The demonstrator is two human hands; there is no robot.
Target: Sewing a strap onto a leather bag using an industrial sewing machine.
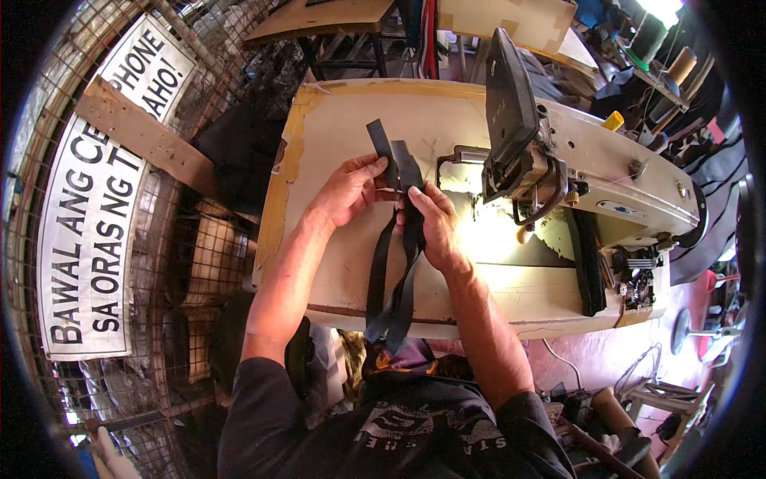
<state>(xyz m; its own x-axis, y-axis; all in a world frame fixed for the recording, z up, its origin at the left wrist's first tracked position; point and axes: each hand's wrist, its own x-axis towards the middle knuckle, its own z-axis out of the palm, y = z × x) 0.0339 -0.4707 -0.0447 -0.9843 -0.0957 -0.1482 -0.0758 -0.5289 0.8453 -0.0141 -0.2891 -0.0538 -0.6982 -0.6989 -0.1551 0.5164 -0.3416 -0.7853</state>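
Observation:
Dark webbing straps (408, 166) are held up in front of me, over the pale sewing table (343, 120). My left hand (349, 191) is closed, with thumb and fingers pinching one strap whose free end points up and away. Close beside it, my right hand (439, 227) grips the other strap, thumb pressed on its face. Below the hands the long dark lengths hang side by side and meet in a bunch (391, 323) at the table's near edge. The hands cover part of the webbing, so how the pieces join between them is hidden.
To the right of my hands stands an industrial sewing machine (606, 152), its lamp lighting the bed brightly. A dark folded strip (588, 263) hangs beside it. On the left are a wire mesh wall (179, 279) and a white sign (88, 239) crossed by a wooden board (144, 136).

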